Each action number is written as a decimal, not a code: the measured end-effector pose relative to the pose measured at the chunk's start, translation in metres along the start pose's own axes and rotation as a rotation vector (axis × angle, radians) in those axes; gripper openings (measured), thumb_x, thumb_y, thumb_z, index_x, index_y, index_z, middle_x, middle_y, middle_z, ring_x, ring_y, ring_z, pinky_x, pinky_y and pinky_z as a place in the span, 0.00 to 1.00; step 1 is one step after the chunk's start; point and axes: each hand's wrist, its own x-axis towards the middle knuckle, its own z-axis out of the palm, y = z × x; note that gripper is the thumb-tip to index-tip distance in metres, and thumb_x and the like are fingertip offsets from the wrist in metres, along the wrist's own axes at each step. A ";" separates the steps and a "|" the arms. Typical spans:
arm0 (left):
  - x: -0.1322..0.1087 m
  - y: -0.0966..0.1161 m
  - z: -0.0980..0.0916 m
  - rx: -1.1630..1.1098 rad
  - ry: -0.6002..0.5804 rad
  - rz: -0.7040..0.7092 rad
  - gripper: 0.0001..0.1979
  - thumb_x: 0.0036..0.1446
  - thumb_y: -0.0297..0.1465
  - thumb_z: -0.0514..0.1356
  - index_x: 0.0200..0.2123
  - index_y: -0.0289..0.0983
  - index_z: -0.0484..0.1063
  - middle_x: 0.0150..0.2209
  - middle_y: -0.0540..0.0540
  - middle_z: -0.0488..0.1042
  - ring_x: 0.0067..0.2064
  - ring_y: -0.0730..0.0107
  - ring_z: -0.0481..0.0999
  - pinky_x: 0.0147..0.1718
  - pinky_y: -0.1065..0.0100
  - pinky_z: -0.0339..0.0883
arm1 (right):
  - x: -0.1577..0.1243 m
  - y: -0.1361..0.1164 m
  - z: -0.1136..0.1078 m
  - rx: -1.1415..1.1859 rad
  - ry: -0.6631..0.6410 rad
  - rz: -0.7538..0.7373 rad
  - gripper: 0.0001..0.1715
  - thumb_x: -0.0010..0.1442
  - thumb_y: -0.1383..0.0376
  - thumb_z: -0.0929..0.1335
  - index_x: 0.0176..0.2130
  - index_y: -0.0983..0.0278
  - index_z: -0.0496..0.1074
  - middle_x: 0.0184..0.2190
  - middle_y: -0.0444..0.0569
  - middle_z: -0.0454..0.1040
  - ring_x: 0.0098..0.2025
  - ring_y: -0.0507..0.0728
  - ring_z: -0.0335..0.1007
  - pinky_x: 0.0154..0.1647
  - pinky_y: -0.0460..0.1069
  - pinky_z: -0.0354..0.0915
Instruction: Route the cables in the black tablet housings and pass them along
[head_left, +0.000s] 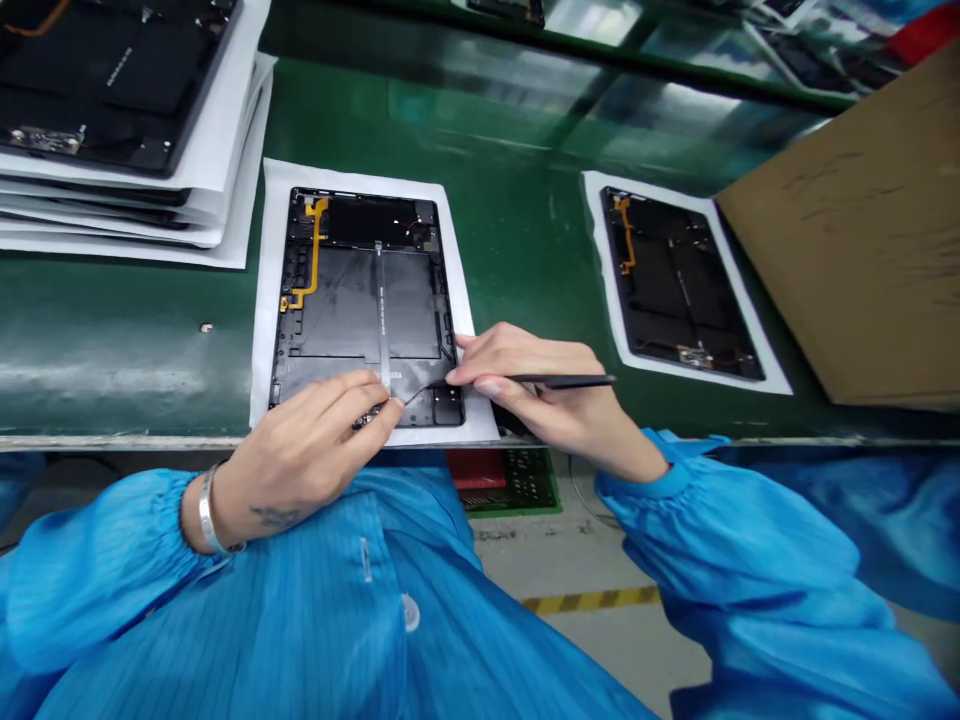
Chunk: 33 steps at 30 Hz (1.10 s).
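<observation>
A black tablet back housing (352,320) lies on a white sheet (474,425) near the front edge of the bench. Along its left side runs an orange flex cable (313,260), and a grey ribbon cable (382,310) crosses its middle lengthwise. My left hand (319,435) is closed over the lower edge, pinching a small circuit board (369,416) that the fingers partly cover. My right hand (536,385) grips black tweezers (574,381). Their thin tips point left, close to my left fingertips, over the lower part of the housing.
At the left stands a stack of similar housings (142,90) with white sheets between them. Another housing (682,290) lies on its sheet at the right, beside a cardboard box (862,240). A raised shelf (570,85) runs along the back of the green bench (517,250).
</observation>
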 end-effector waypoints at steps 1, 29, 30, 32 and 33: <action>0.000 0.000 0.000 0.005 0.001 -0.003 0.14 0.66 0.18 0.52 0.49 0.25 0.74 0.46 0.33 0.77 0.50 0.49 0.79 0.45 0.54 0.80 | -0.002 -0.001 0.001 0.008 0.019 0.015 0.09 0.66 0.69 0.68 0.42 0.60 0.80 0.37 0.48 0.81 0.40 0.55 0.75 0.54 0.58 0.73; -0.001 -0.013 -0.017 0.065 -0.146 0.078 0.16 0.67 0.20 0.49 0.54 0.31 0.70 0.52 0.36 0.76 0.54 0.59 0.77 0.50 0.63 0.77 | -0.013 -0.018 0.039 -0.130 0.144 -0.142 0.10 0.66 0.71 0.68 0.46 0.63 0.78 0.39 0.49 0.82 0.43 0.57 0.76 0.50 0.55 0.73; 0.001 -0.012 -0.017 0.083 -0.148 0.095 0.16 0.68 0.20 0.48 0.53 0.31 0.70 0.51 0.36 0.76 0.53 0.59 0.78 0.48 0.63 0.77 | -0.013 -0.017 0.039 -0.133 0.138 -0.149 0.10 0.67 0.70 0.68 0.46 0.63 0.77 0.39 0.49 0.82 0.43 0.57 0.76 0.50 0.56 0.73; 0.005 -0.011 -0.018 0.108 -0.154 0.116 0.15 0.68 0.20 0.47 0.51 0.31 0.70 0.49 0.37 0.77 0.50 0.60 0.78 0.45 0.64 0.77 | -0.013 -0.015 0.039 -0.129 0.124 -0.152 0.10 0.67 0.70 0.67 0.46 0.63 0.77 0.38 0.50 0.82 0.42 0.57 0.76 0.50 0.56 0.73; 0.007 -0.011 -0.019 0.116 -0.154 0.122 0.14 0.69 0.20 0.47 0.50 0.31 0.70 0.48 0.37 0.77 0.49 0.61 0.78 0.45 0.64 0.77 | -0.013 -0.015 0.039 -0.123 0.119 -0.151 0.10 0.68 0.69 0.67 0.46 0.63 0.77 0.38 0.50 0.81 0.42 0.57 0.76 0.50 0.56 0.73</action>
